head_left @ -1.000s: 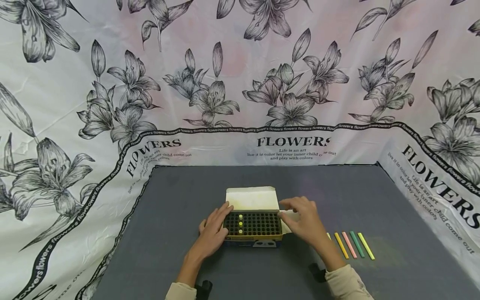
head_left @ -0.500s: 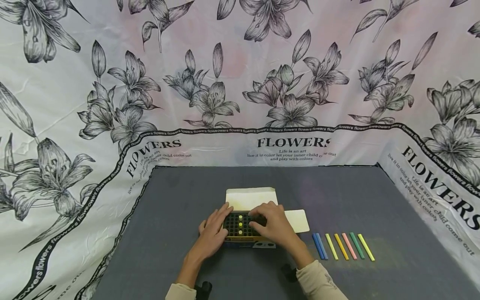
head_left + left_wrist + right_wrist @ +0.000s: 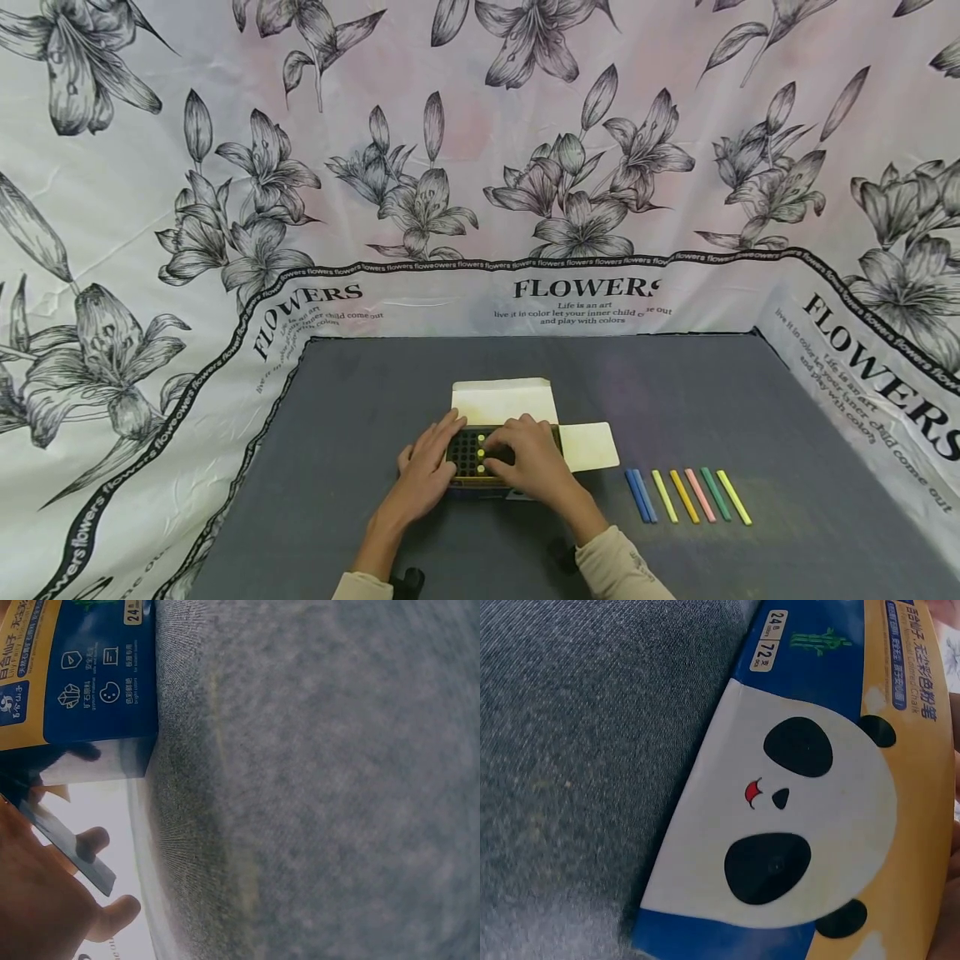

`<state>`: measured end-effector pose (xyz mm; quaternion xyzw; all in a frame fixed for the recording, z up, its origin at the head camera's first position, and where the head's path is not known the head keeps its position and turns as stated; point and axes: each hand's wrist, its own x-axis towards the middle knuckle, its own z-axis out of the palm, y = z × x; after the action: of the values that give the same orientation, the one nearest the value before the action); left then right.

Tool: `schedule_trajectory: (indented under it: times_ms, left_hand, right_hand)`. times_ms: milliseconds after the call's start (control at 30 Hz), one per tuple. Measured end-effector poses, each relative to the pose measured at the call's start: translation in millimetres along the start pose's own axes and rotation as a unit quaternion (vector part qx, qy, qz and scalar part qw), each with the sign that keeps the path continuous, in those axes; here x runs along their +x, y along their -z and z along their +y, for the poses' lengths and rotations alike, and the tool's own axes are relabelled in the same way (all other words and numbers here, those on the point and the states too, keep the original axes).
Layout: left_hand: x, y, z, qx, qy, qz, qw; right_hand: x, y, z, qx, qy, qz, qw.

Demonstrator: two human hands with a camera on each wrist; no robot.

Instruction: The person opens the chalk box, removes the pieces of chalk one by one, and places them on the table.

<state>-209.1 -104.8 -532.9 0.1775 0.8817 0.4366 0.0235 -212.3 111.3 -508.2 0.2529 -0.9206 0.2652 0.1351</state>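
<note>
A chalk box [image 3: 468,482] with a blue, yellow and panda print stands in the middle of the table, lid folded back. Its dark insert has rows of round holes, and a column of three yellow chalks [image 3: 481,453] stands in it, left of centre. My left hand [image 3: 426,461] rests along the box's left side, thumb at the near corner; in the left wrist view its fingers [image 3: 116,915] show beside a side flap [image 3: 75,851]. Over the insert is my right hand [image 3: 534,457], its thumb and index tips apart, just right of the yellow chalks. It hides the insert's right part.
Right of the box lies a row of loose chalks: two blue [image 3: 641,496], pale yellow [image 3: 664,497], orange [image 3: 684,496], pink [image 3: 700,495], green [image 3: 716,495] and yellow [image 3: 734,497]. The box's right flap [image 3: 592,446] sticks outward. Flower-printed cloth [image 3: 420,296] borders the grey table [image 3: 375,375].
My right hand has moved left from beside the box's right flap to above the insert, near the yellow chalks, uncovering the flap and the blue chalks. The left hand has stayed in place.
</note>
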Motion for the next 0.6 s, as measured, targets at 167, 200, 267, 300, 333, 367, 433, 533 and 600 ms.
schedule_trajectory:
  times_ms: [167, 200, 267, 300, 333, 367, 433, 533, 600]
  left_hand:
    - [-0.2, 0.1, 0.1, -0.002, 0.001, -0.001, 1.0000]
    - [-0.4, 0.2, 0.2, -0.002, 0.002, -0.002, 1.0000]
    - [-0.7, 0.2, 0.2, -0.001, 0.003, -0.002, 1.0000]
    - [-0.8, 0.2, 0.2, -0.001, 0.003, -0.001, 1.0000]
    - [-0.8, 0.2, 0.3, -0.001, 0.002, 0.000, 1.0000]
    - [-0.7, 0.2, 0.1, -0.001, 0.002, 0.001, 1.0000]
    - [-0.5, 0.1, 0.2, 0.001, 0.002, 0.003, 1.0000]
    - [-0.1, 0.0, 0.1, 0.002, 0.002, 0.005, 1.0000]
    - [-0.1, 0.1, 0.2, 0.002, 0.002, 0.005, 1.0000]
  right_hand:
    - [0.8, -2.3, -3.3, -0.014, -0.001, 0.016, 1.000]
    - [0.7, -2.6, -3.7, -0.016, -0.001, 0.019, 1.000]
    - [0.8, -3.6, -4.2, -0.021, -0.002, 0.023, 1.000]
    - [0.9, -4.3, -4.2, -0.022, -0.002, 0.025, 0.999]
    - [1.1, -4.9, -4.1, -0.024, -0.003, 0.027, 0.999]
    - [1.3, -5.4, -4.0, -0.025, -0.004, 0.028, 0.999]
    - [1.7, -6.2, -3.7, -0.026, -0.005, 0.031, 0.999]
    - [2.0, -6.2, -3.2, -0.019, -0.007, 0.036, 0.999]
    - [2.2, -5.6, -3.2, -0.009, -0.009, 0.039, 0.999]
